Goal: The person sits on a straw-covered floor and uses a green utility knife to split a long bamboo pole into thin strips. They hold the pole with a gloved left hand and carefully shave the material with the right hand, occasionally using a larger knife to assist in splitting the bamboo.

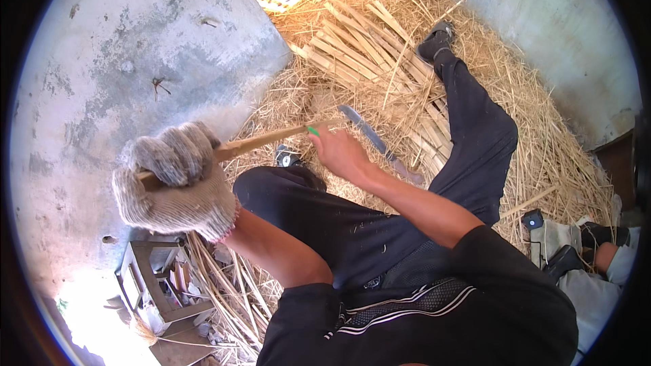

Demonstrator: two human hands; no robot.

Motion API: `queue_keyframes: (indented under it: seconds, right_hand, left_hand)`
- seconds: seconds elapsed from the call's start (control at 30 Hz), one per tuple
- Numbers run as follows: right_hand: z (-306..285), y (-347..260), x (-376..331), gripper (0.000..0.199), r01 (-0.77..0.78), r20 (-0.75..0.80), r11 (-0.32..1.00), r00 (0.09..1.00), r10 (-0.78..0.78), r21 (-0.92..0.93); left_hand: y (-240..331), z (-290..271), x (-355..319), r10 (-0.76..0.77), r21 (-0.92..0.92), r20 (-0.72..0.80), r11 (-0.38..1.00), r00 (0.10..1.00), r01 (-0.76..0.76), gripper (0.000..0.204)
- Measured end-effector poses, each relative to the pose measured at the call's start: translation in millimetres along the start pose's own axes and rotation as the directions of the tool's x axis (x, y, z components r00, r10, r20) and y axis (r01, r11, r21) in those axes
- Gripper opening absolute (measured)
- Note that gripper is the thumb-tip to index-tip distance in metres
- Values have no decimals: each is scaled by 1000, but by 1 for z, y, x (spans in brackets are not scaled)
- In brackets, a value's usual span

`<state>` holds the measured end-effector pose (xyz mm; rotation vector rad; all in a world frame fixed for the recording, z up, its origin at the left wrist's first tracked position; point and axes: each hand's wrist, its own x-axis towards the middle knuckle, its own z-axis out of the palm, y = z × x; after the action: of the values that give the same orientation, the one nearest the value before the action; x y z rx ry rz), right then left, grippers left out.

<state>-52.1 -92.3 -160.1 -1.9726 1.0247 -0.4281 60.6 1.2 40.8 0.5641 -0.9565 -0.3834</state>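
Note:
My left hand [178, 179], in a grey knitted glove, is wrapped round one end of a long, flat strip of pale wood or bamboo [261, 141]. The strip slants up to the right, above my left knee. Closed at its far end is my bare right hand [341, 154]. A small green piece [313, 131] pokes out between thumb and fingers, against the strip; the rest of it is hidden, so its kind is unclear. Just beyond my right hand lies a machete [369, 132] with a dark blade and a wooden handle, on the straw between my legs.
A pile of split strips [359, 44] lies on straw [536, 142] beside my outstretched leg. A worn concrete wall [169, 34] rises at the left. A small wooden stool-like frame [159, 278] stands lower left. Another person's grey-clad legs [586, 298] show at the lower right.

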Motion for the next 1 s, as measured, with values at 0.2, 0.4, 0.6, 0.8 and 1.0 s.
queue_keyframes:
  seconds: [0.2,0.4,0.6,0.8,1.0]
  right_hand:
    - [28,121,28,38,-29,-37,951,999,19,-307]
    - [12,49,19,34,49,1,983,999,-49,-176]
    - [35,156,29,39,-291,-70,903,957,283,-315]
    - [19,151,38,53,-99,220,937,959,180,-336]
    - [-11,150,5,56,-136,385,978,904,188,-158]
  left_hand:
    - [-8,3,1,-18,-98,95,995,995,28,46]
    - [-6,13,-1,-9,17,29,1000,1000,8,47]
    - [-2,9,4,-15,-25,142,1000,990,18,47]
    - [-22,37,2,243,235,-90,948,966,-216,46]
    - [34,49,37,257,304,106,911,961,-278,53]
